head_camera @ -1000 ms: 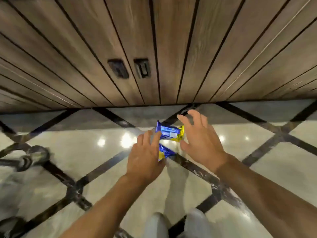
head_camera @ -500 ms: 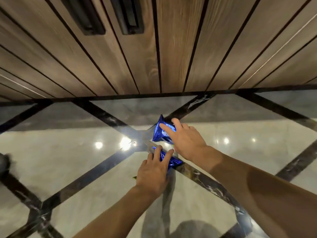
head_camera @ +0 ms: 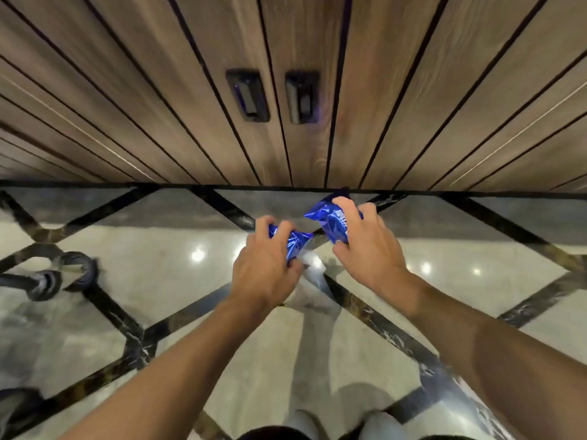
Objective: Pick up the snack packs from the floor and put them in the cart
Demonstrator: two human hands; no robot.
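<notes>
Two shiny blue snack packs are in my hands above the marble floor (head_camera: 165, 281). My left hand (head_camera: 265, 265) is closed around one crumpled blue pack (head_camera: 297, 242), which sticks out past my fingers. My right hand (head_camera: 365, 246) grips the other blue pack (head_camera: 330, 220), a little farther off and to the right. The two packs almost touch at the middle. At the left edge I see blurred dark wheels and a leg of the cart (head_camera: 47, 281); its basket is out of view.
A wooden panelled wall (head_camera: 413, 106) with two dark recessed handles (head_camera: 249, 95) rises straight ahead, meeting the floor at a black border. The glossy floor has black diagonal inlay strips and light reflections. My knees show at the bottom edge.
Both hands went from reaching over the packs on the floor to closing on them and lifting them. The camera has pulled back, and the cart's wheels have come into view at left.
</notes>
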